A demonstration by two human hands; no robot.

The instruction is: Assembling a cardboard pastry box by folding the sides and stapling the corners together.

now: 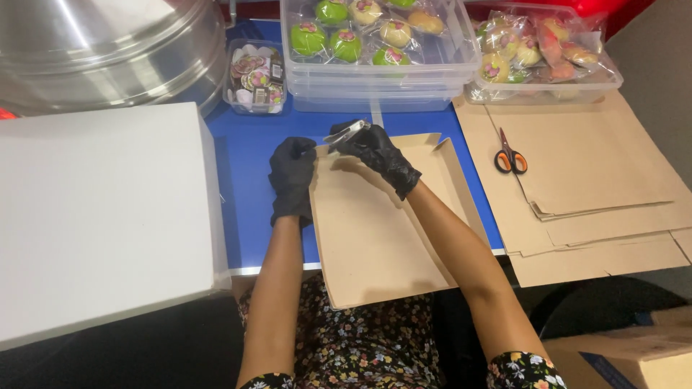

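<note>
Brown cardboard tray laid flat on blue desk, near edge hanging over lap. Stapler gripped in right hand, black glove worn, fingers closed round it, held right at tray's far left corner. That corner pinched by left hand, also gloved, just beside stapler. Scissors left on stack of cardboard sheets, well apart to right. White box parked at left, clear tubs of wrapped sweets lined up behind.

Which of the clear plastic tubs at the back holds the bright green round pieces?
The stacked middle tub, directly beyond the gloved hands. The small tub left holds stickers; the right tub holds mostly pink-orange wrapped pieces.
</note>
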